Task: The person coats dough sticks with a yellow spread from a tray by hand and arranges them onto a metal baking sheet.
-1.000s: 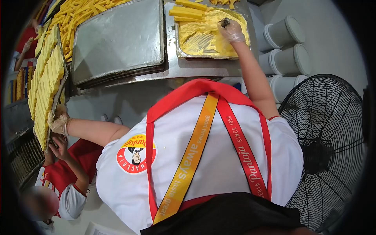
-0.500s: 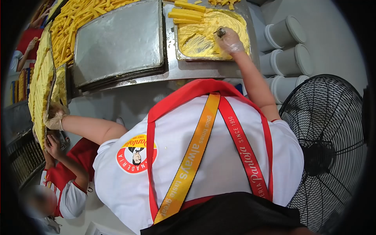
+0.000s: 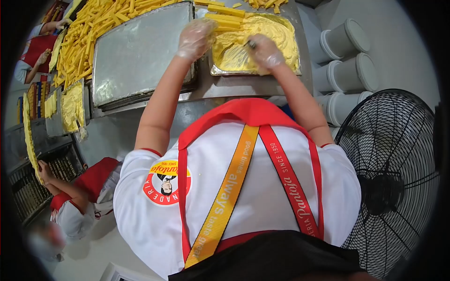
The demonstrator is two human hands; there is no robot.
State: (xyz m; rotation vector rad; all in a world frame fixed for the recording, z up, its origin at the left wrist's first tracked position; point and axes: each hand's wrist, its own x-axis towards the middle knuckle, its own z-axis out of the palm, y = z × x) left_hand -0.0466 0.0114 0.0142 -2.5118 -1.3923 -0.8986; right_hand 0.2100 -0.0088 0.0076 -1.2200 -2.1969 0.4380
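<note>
My left hand (image 3: pixel 196 39), in a clear plastic glove, is over the right edge of the bare metal tray (image 3: pixel 140 51), beside the yellow sticks (image 3: pixel 226 19). Its fingers are blurred, so I cannot tell whether they hold anything. My gloved right hand (image 3: pixel 265 52) is closed around a dark-ended tool (image 3: pixel 252 44) above the shallow metal pan (image 3: pixel 220 71). Pale yellow cream (image 3: pixel 276 33) fills much of that pan, with the sticks lying at its upper left corner. The tool's far end is hidden.
Many yellow sticks (image 3: pixel 77 44) are heaped at the upper left. A co-worker (image 3: pixel 77 196) at the left holds a long coated tray (image 3: pixel 30 138); another person (image 3: pixel 35 54) stands beyond. A smaller cream pan (image 3: pixel 72 105) is at the left. White buckets (image 3: pixel 349 72) and a black fan (image 3: pixel 389 187) stand right.
My left hand has let go of the coated tray and moved right to the cream pan. The co-worker has carried the tray further left. My right hand has shifted slightly left and down.
</note>
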